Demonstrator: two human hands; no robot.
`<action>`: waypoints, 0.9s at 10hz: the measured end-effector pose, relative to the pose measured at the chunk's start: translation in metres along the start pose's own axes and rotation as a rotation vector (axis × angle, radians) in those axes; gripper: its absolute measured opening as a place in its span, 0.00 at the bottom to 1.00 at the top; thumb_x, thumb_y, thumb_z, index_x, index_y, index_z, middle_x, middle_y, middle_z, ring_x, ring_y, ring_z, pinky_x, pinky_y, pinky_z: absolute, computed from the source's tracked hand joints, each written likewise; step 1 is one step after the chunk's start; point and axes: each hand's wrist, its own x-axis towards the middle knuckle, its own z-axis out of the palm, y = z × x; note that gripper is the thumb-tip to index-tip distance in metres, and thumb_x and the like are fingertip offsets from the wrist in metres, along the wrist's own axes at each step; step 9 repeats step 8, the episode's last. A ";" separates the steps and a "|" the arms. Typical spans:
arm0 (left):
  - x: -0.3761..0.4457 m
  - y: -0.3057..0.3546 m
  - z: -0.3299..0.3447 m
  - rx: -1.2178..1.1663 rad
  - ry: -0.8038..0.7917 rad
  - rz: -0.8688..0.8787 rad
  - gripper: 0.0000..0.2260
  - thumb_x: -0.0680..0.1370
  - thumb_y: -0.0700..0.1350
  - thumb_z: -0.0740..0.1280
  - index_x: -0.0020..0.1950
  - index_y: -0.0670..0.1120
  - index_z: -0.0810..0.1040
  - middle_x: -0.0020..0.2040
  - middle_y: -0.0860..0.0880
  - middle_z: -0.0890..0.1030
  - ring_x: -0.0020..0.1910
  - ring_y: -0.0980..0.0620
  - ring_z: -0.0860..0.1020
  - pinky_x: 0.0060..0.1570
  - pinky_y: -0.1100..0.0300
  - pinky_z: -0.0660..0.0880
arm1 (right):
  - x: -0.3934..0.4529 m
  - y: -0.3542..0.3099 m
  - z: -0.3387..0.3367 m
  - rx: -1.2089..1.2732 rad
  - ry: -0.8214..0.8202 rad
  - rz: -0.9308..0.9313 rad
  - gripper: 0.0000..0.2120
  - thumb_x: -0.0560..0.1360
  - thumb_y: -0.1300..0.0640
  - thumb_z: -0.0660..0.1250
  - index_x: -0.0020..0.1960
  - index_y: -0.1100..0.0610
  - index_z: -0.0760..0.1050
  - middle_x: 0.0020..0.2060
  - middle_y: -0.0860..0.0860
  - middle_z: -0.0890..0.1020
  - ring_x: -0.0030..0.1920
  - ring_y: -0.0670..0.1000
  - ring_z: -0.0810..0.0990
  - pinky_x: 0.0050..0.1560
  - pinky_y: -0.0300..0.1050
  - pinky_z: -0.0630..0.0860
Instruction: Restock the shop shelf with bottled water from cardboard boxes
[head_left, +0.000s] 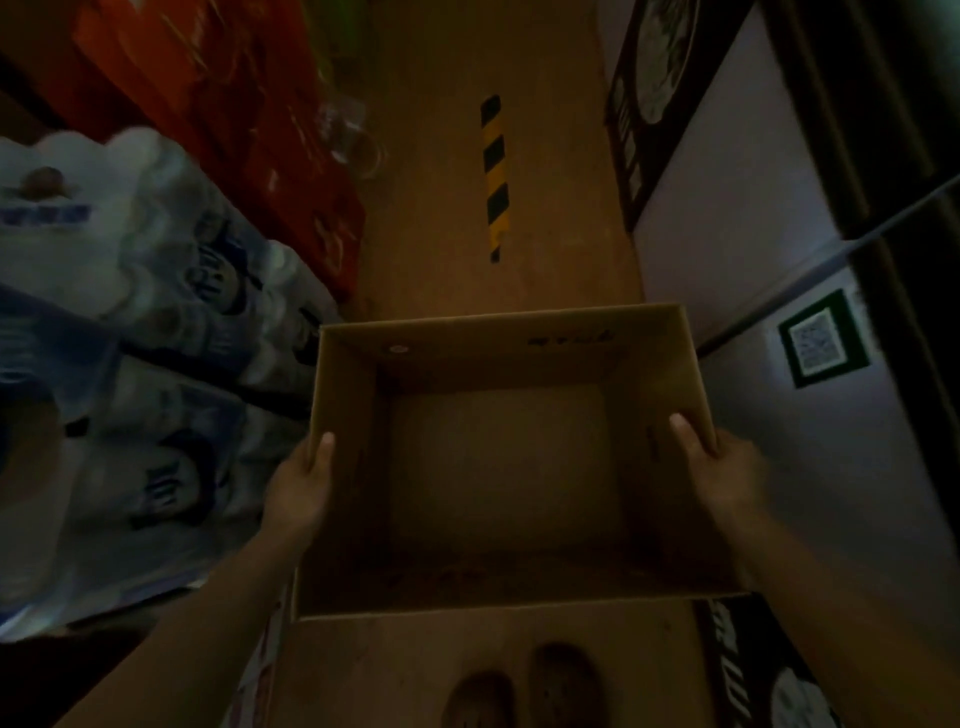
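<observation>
Cardboard is what the fingers (326, 447) meet: each thumb hooks inside a side wall while the other digits, hidden, presumably wrap outside. So the left hand (304, 488) and right hand (719, 467) grip an open box (498, 358) with nothing in it, held above the floor (441, 260). It should carry light and fairly stiff, though the walls may flex; the rims near mid-length look the sound hold. Shrink-wrapped water packs (171, 291) sit at left.

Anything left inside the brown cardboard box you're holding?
Nothing visible: the open brown cardboard box shows only its bare floor. The strip along its near wall is dark, so small leftovers there cannot be excluded.
</observation>
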 end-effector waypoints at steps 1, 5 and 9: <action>0.014 -0.019 0.013 -0.036 -0.001 -0.029 0.21 0.81 0.58 0.55 0.66 0.47 0.73 0.57 0.42 0.78 0.56 0.40 0.77 0.57 0.47 0.74 | 0.015 0.010 0.024 -0.014 0.006 -0.025 0.25 0.77 0.42 0.61 0.43 0.64 0.79 0.38 0.61 0.82 0.41 0.61 0.81 0.47 0.55 0.78; 0.049 -0.053 0.013 0.001 0.093 -0.015 0.23 0.81 0.57 0.55 0.66 0.42 0.72 0.57 0.41 0.78 0.58 0.38 0.76 0.59 0.46 0.73 | 0.019 0.004 0.074 -0.052 -0.006 -0.105 0.20 0.77 0.46 0.64 0.53 0.64 0.78 0.45 0.61 0.82 0.47 0.60 0.81 0.40 0.40 0.65; 0.027 -0.021 -0.008 -0.008 -0.030 -0.237 0.33 0.79 0.65 0.51 0.68 0.39 0.71 0.64 0.37 0.75 0.62 0.37 0.74 0.63 0.44 0.71 | -0.011 -0.034 0.041 -0.169 -0.215 -0.075 0.33 0.73 0.42 0.68 0.70 0.62 0.67 0.63 0.60 0.76 0.61 0.60 0.76 0.59 0.50 0.75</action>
